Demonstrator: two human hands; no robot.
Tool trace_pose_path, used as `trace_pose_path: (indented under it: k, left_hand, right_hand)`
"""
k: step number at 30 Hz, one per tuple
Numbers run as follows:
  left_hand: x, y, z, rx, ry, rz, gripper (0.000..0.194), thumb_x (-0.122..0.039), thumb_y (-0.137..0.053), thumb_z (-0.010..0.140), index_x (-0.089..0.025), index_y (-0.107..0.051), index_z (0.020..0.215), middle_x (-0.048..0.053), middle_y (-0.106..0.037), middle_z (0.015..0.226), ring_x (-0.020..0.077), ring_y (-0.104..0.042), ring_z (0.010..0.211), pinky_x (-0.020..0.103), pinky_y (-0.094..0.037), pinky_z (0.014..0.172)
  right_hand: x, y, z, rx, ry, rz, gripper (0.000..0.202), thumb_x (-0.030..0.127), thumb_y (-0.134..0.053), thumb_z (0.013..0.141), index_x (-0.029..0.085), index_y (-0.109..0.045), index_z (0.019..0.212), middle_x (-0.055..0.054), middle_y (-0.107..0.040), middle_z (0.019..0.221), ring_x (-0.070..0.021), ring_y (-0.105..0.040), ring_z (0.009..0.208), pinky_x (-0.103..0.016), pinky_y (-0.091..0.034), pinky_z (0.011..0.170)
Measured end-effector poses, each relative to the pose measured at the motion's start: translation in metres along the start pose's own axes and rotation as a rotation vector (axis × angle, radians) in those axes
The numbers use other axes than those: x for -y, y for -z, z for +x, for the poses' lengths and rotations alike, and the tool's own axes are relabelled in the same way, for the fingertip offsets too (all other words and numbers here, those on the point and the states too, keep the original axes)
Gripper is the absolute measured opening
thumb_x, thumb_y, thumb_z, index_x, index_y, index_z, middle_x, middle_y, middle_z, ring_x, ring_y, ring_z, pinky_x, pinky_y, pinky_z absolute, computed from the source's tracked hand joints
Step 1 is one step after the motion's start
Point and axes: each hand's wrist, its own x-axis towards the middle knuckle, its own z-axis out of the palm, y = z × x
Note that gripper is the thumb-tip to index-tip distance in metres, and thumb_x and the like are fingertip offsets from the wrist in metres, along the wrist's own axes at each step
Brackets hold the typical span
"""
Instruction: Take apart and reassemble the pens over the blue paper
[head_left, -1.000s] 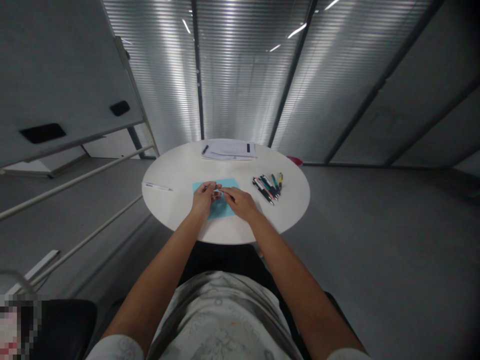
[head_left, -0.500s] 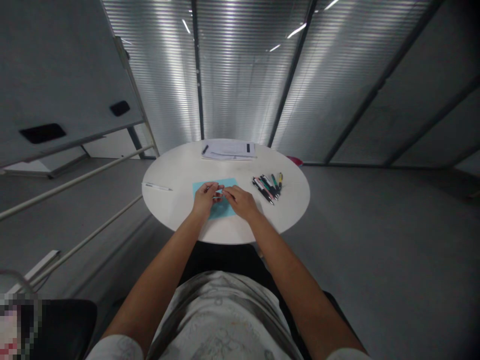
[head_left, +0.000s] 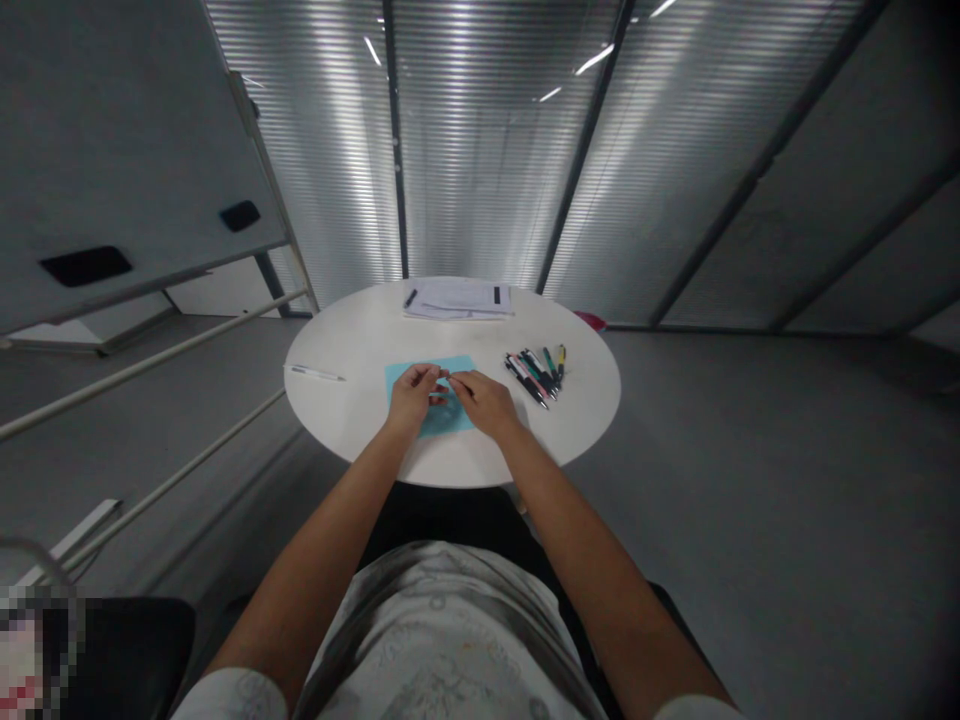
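Note:
Over a light-blue sheet (head_left: 448, 420) on the round white table, my left hand (head_left: 412, 394) and my right hand (head_left: 484, 400) meet at the fingertips. Both are closed in pinches around something too small to make out. The thumb and forefinger of the left hand point right, toward the right hand's fingertips. To the right of my right hand lies a loose group of pens (head_left: 534, 375) in black, white, pink, green and yellow. A single white pen (head_left: 315, 373) lies apart near the table's left edge.
A stack of papers (head_left: 457, 300) with dark items on it lies at the table's (head_left: 360, 330) far side. A whiteboard on a tubular frame (head_left: 247, 315) stands at left. Blinds (head_left: 465, 150) are behind, and a black chair (head_left: 135, 650) is at lower left, with a blurred-out patch beside it.
The fingertips of my two hands have come slightly closer together, and a small pale piece seen below them before is now hidden. The pens and papers have not moved.

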Motion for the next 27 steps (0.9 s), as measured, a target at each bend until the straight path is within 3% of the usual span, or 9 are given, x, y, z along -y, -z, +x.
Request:
trace_pose_path:
  k: [27]
  left_hand:
    - [0.0005,0.0004,-0.0008,-0.02,-0.094,0.129,0.024,-0.039,-0.067,0.078,-0.017,-0.06,0.086,0.005,-0.065,0.084,0.0097,-0.055,0.058,0.019,-0.045,0.045]
  right_hand:
    - [0.0015,0.003,-0.0001,0.031,0.011,0.032,0.029,0.035,-0.043,0.098,0.029,-0.069,0.109,-0.002,-0.071,0.099,-0.0169,-0.063,0.092,-0.029,-0.046,0.081]
